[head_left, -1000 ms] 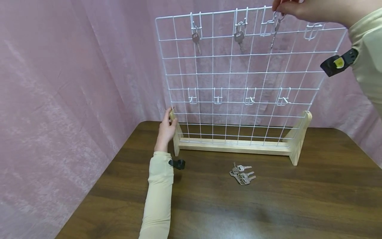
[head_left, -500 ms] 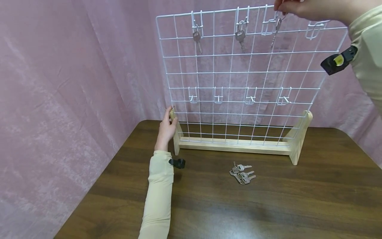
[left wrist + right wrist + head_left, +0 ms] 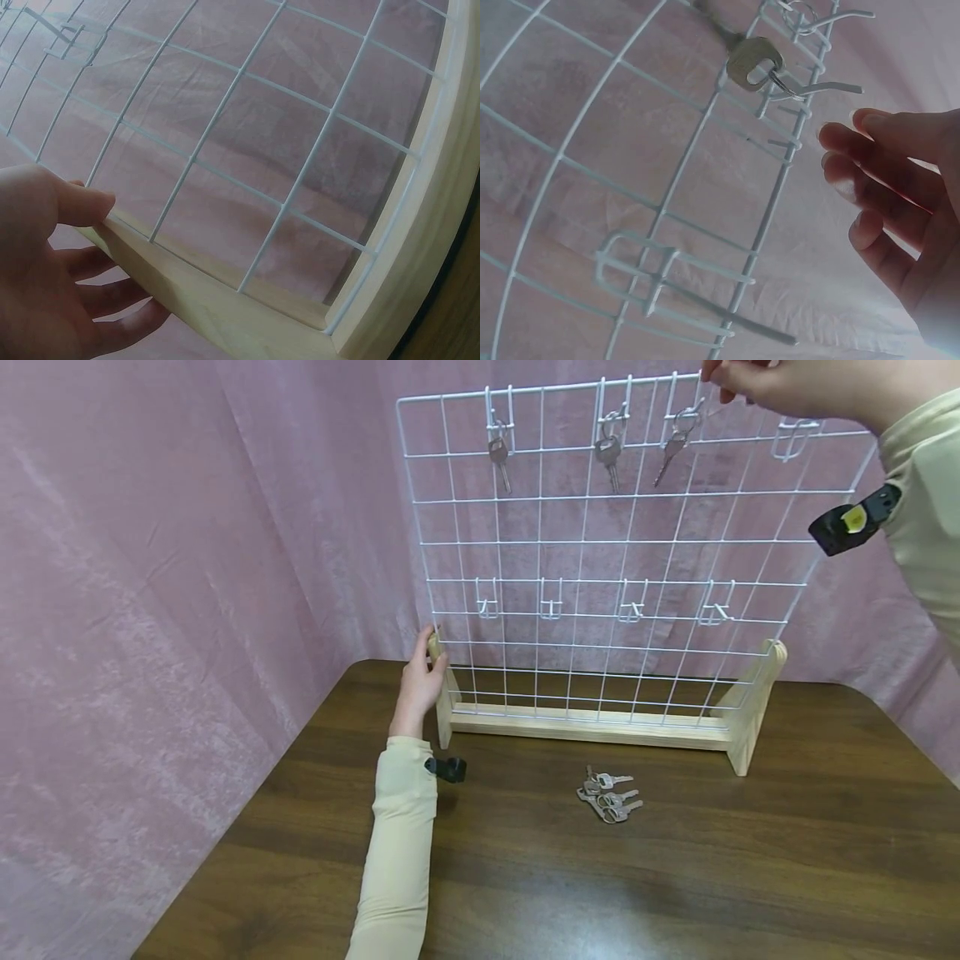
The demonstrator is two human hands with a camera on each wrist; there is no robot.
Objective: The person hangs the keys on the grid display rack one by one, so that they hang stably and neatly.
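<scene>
My left hand (image 3: 418, 689) grips the left wooden upright (image 3: 444, 697) of a stand holding a white wire grid (image 3: 577, 542). In the left wrist view, its thumb lies on one side of the wooden edge (image 3: 180, 277) and its fingers on the other. A key (image 3: 676, 443) hangs by its ring from the third upper hook (image 3: 840, 88). Beside that hook my right hand (image 3: 825, 392) is held up, bent fingers apart from the key and nothing between them. Further left hang two more keys, a first key (image 3: 499, 453) and a second key (image 3: 608, 452).
Several loose keys (image 3: 609, 797) lie in a small pile on the brown table (image 3: 675, 877) before the stand. An upper hook (image 3: 795, 439) at the right and a lower row of hooks, among them a left one (image 3: 487, 607), carry no keys. Pink curtain (image 3: 225, 568) hangs behind.
The third key has passed from my right hand onto the third upper hook and now hangs there. My right hand has drawn slightly to the right. The left hand stays on the upright.
</scene>
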